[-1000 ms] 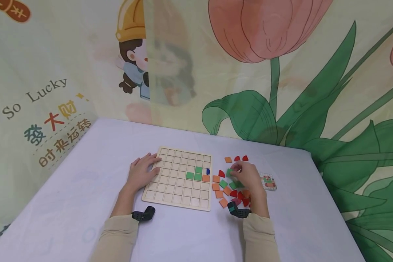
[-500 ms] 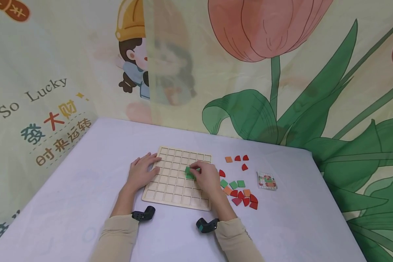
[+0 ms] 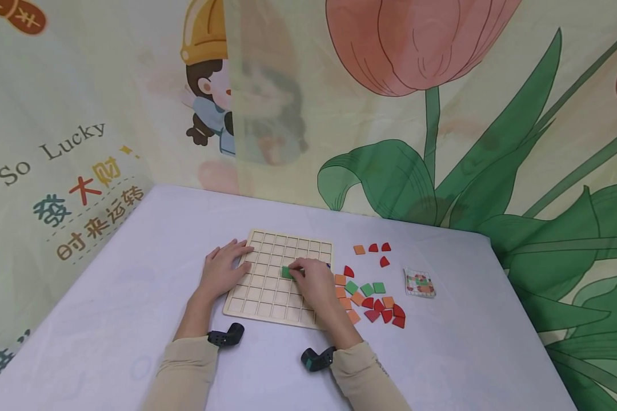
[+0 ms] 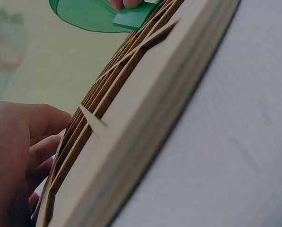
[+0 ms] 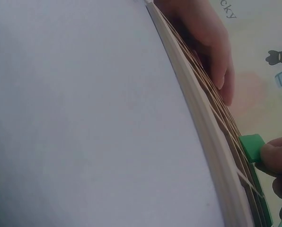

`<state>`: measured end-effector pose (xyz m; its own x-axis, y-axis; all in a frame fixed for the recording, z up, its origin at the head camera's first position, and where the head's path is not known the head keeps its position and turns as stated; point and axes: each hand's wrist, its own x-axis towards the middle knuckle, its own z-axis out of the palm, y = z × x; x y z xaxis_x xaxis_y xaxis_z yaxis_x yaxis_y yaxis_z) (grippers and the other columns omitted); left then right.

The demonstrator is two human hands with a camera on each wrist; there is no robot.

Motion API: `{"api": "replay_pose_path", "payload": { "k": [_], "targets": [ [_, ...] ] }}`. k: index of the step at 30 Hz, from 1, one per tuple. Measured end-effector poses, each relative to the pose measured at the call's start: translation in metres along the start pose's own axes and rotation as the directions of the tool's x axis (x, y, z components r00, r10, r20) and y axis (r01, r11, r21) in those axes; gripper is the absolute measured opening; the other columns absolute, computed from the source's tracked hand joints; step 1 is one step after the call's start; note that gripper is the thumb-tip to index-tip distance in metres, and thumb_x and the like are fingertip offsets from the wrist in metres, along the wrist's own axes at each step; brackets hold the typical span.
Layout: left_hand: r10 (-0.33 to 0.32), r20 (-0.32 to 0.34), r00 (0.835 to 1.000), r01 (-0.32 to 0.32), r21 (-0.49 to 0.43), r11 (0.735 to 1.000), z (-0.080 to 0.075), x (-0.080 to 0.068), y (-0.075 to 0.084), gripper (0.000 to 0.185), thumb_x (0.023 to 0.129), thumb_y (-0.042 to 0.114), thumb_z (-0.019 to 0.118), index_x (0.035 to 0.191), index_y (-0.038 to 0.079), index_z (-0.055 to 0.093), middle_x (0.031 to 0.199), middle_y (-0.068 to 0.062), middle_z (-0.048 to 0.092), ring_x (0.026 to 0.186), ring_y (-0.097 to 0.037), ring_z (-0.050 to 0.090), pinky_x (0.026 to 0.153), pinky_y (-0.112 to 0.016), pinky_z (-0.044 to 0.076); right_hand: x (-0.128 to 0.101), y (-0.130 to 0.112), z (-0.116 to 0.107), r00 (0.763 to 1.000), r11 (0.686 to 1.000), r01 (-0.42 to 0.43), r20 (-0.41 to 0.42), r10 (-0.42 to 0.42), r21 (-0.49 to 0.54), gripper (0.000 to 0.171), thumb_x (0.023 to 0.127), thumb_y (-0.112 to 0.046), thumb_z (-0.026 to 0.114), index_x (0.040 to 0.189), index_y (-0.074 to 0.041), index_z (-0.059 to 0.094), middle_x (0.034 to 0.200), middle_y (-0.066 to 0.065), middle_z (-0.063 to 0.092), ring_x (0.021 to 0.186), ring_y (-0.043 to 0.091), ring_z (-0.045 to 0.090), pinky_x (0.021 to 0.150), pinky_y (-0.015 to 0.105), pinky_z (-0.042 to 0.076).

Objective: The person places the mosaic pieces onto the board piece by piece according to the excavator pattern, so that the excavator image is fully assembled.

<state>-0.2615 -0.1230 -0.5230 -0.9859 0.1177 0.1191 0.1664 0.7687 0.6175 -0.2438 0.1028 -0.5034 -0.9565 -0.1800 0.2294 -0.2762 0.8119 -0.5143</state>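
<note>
A pale wooden grid board (image 3: 261,297) lies on the table. My left hand (image 3: 223,267) rests on its left edge; in the left wrist view that hand (image 4: 15,142) has its fingers along the rim. Over the middle of the board my right hand (image 3: 316,285) pinches a green square tile (image 3: 286,273) between thumb and fingers. The right wrist view has this tile (image 5: 251,146) tilted just above the grid slots. Other tiles set in the board are mostly hidden behind the right hand, with a bit of a blue piece (image 3: 329,265) showing at the right edge.
Right of the board lie loose orange squares (image 3: 359,250), green squares (image 3: 379,288) and red quarter-round pieces (image 3: 384,262), several of each. A small patterned card (image 3: 419,283) lies farther right. A printed cloth wall (image 3: 277,188) stands behind the table.
My right hand has carried a green square tile from the loose pieces leftward onto the board, then slightly farther left. My left hand has stayed on the board's edge.
</note>
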Motion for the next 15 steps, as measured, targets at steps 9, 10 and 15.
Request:
{"api": "replay_pose_path", "payload": {
  "k": [9, 10, 15],
  "targets": [
    [-0.005, 0.006, 1.0, 0.005, 0.011, 1.0, -0.0011, -0.0008, 0.0009, 0.043, 0.09, 0.025, 0.056, 0.131, 0.011, 0.056, 0.148, -0.013, 0.043, 0.142, -0.032, 0.028, 0.114, -0.057, 0.011, -0.0007, -0.001, 0.0037, 1.0, 0.999, 0.014, -0.017, -0.015, -0.044, 0.009, 0.086, -0.022, 0.07, 0.094, -0.022, 0.074, 0.093, -0.005, 0.073, 0.092, 0.013, 0.068, 0.075, 0.03, 0.055],
    [-0.004, 0.006, 1.0, 0.004, 0.01, 1.0, -0.0015, -0.0007, 0.0014, 0.043, 0.09, 0.025, 0.056, 0.131, 0.011, 0.056, 0.147, -0.013, 0.043, 0.142, -0.032, 0.028, 0.114, -0.057, 0.011, -0.0004, -0.001, 0.004, 1.0, 0.999, 0.015, -0.02, -0.016, -0.045, 0.009, 0.086, -0.022, 0.07, 0.094, -0.022, 0.074, 0.093, -0.005, 0.073, 0.092, 0.013, 0.068, 0.074, 0.03, 0.055],
    [-0.008, 0.01, 1.0, 0.008, 0.003, 1.0, -0.003, -0.0003, 0.0031, 0.042, 0.09, 0.026, 0.055, 0.13, 0.011, 0.057, 0.147, -0.013, 0.043, 0.142, -0.031, 0.028, 0.114, -0.057, 0.011, 0.0009, -0.0014, 0.005, 1.0, 0.999, 0.015, -0.023, -0.016, -0.048, 0.008, 0.086, -0.021, 0.07, 0.092, -0.022, 0.074, 0.093, -0.005, 0.073, 0.093, 0.014, 0.068, 0.077, 0.031, 0.056]
  ]
}}
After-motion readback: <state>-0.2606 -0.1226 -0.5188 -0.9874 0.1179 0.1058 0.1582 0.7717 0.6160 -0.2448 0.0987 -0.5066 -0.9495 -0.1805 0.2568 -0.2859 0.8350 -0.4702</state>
